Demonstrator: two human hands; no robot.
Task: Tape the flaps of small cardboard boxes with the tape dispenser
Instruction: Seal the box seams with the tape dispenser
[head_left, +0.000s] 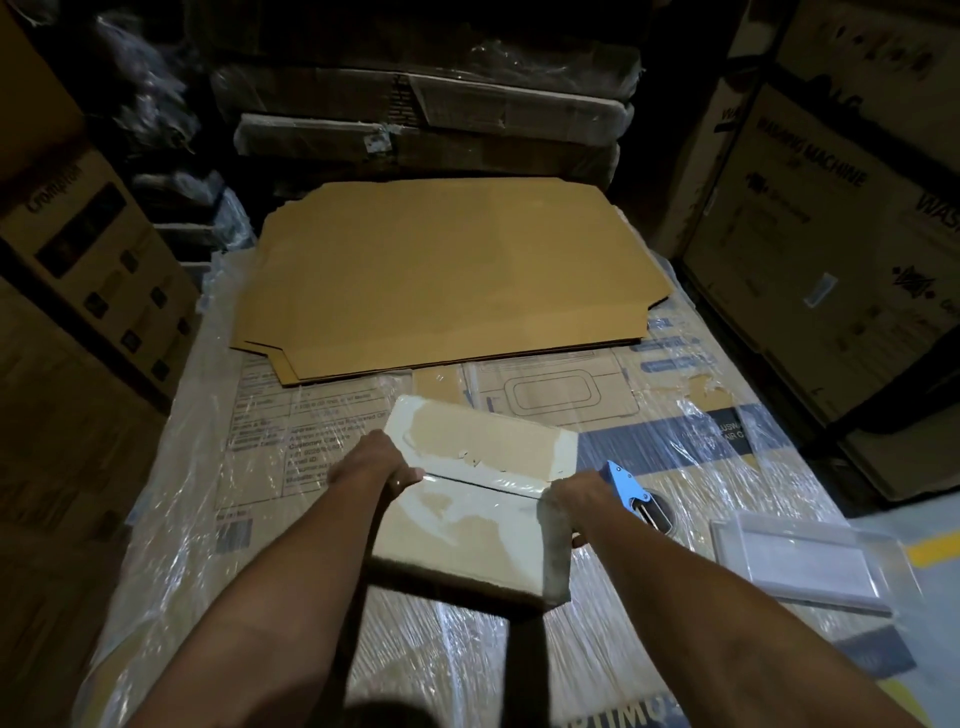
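- A person's two bare forearms reach forward from the bottom edge, seen from a camera worn on the head, in a dim storeroom.
- At far left, printed cartons are stacked up the side of the view.
- The work surface is a large carton wrapped in clear plastic film, serving as a counter.
- Left hand: it grips the left end of a small cardboard box, fingers curled over the top edge at the seam where the two flaps meet.
- The small cardboard box sits in the middle of the counter, close to the person. It is pale, with torn brown patches on top. Its long axis runs left to right, turned slightly so the right end lies nearer the person. Both top flaps are folded shut, so its contents cannot be seen.
- Behind the box, further along the counter, lies a stack of flat brown cardboard sheets.
- Right hand: it holds the right end of the box at the seam. Its fingers are largely hidden behind the box edge, apparently curled round it.
- Just right of that hand, a blue tape dispenser lies on the counter, its blue end pointing away from the person.
- Further right, a clear plastic tray lies on the counter.
- At far right stand cartons printed "WASHING MACHINE".
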